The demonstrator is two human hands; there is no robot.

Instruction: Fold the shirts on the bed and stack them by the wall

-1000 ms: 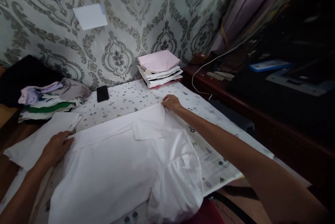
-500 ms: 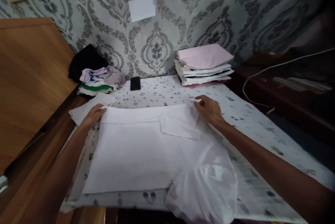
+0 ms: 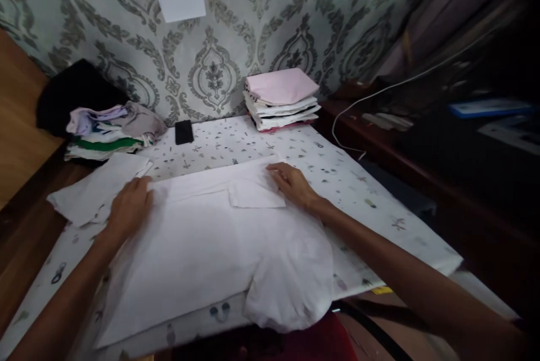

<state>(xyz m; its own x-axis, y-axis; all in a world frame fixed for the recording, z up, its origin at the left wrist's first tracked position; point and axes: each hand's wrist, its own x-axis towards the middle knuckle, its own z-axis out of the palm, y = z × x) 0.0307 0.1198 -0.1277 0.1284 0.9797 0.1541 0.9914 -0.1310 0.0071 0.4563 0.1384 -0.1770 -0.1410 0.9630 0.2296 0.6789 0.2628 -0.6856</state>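
A white short-sleeved shirt (image 3: 189, 260) lies spread in front of me, its far side folded over along a long strip. One folded sleeve (image 3: 255, 195) rests flat on top, while the other bunches out at the near right. My left hand (image 3: 130, 206) is at the shirt's far left edge, fingers bent together on the cloth and slightly blurred. At the far right end of the fold, my right hand (image 3: 293, 184) has its fingertips and thumb closed on the fabric. Beyond my left hand lies another white garment (image 3: 101, 186), partly behind it.
The surface has a white patterned cloth (image 3: 346, 181). A stack of folded clothes (image 3: 282, 105) with pink on top stands by the wall. A black phone (image 3: 184, 132) lies left of it, near a clothes pile (image 3: 109, 130). A white cable (image 3: 379, 96) runs at right.
The view has swung to the right, so things appear further left. My left hand has shifted from pinching the far left corner to lying along the left edge. My right hand stays by the far right end.
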